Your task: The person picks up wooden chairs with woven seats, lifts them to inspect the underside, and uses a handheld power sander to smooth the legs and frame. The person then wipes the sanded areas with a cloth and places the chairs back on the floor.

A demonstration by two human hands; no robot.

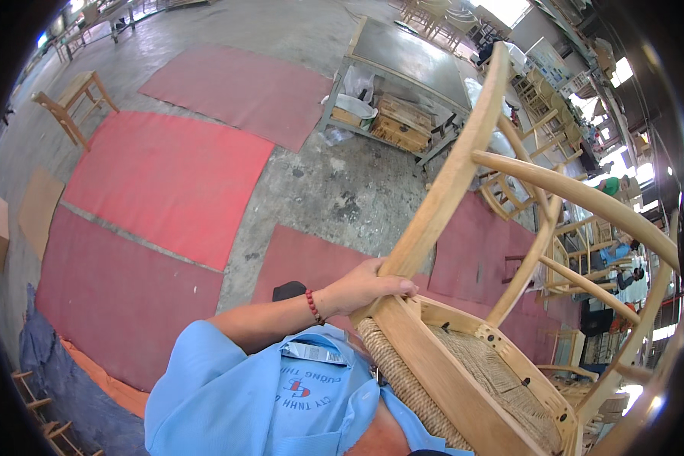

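Observation:
My left hand (374,289) is closed round a wooden chair (463,171), at the corner where a leg meets the seat frame. The chair is tipped over, its legs and round stretchers pointing up and away to the right. The underside of its woven cord seat (494,372) faces up, with wooden corner braces and dark screw heads showing. Cord wraps the near seat edge, close to my blue shirt. A red bead bracelet sits on my left wrist. My right hand is out of view; the lower right part of the chair runs past the picture's edge.
Red mats (171,186) cover much of the concrete floor. A metal-topped workbench (410,57) stands ahead, with a wooden crate (403,121) and a tub on its lower shelf. A small wooden chair (76,102) stands far left. More chairs and people are at the right.

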